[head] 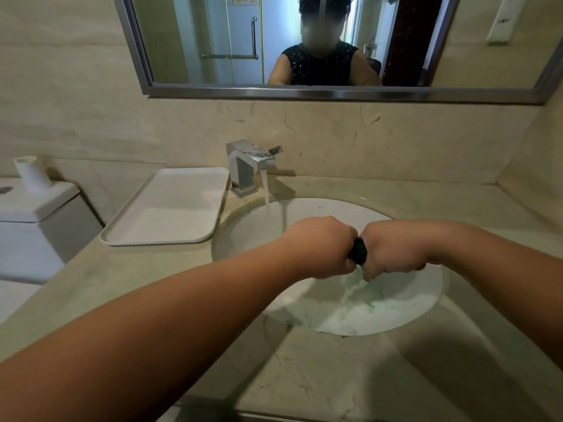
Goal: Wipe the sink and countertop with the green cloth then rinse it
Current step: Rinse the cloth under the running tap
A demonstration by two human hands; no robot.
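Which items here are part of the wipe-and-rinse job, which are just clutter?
In use: green cloth, wrung between left hand and right hand; sink; running faucet; countertop.
Lying about: white tray, toilet tank, mirror.

Faucet: polished chrome metal, mirror-bright. Sink: smooth white glazed ceramic, wet. Desk: beige veined marble, polished, faintly glossy. Tray: white matt plastic, smooth. Green cloth: dark, wet-looking fabric. Mirror frame: brushed grey metal. Wall: beige stone, cracked veins.
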